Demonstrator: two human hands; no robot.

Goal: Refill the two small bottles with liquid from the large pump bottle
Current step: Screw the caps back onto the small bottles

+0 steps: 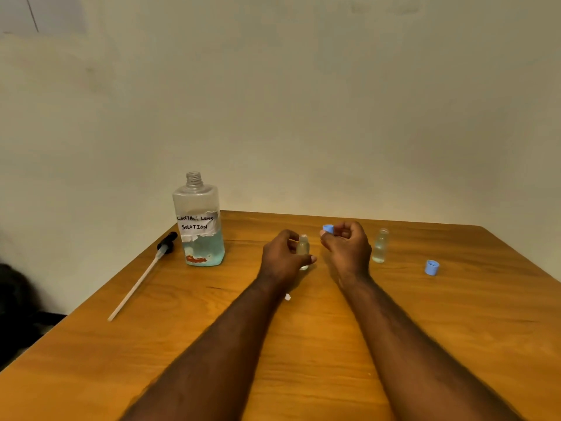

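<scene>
My left hand (pixel 283 253) is wrapped around 1 small bottle (pixel 303 249), upright just right of the large bottle (pixel 200 221), and my right hand (pixel 346 243) pinches its blue cap (pixel 328 229) between thumb and fingertips, just above and right of the open neck. I judge this is either capping or uncapping; I cannot tell which. To do it well I should keep the bottle vertical and bring the cap squarely over the threads. The large bottle stands open, clear, about one-third full of pale blue liquid, with a handwritten label. Its pump (pixel 142 273) lies on the table (pixel 303 344) left of it. Further right of it, the second small bottle (pixel 380 246) stands uncapped with clear liquid, its cap (pixel 431 267) beyond.
</scene>
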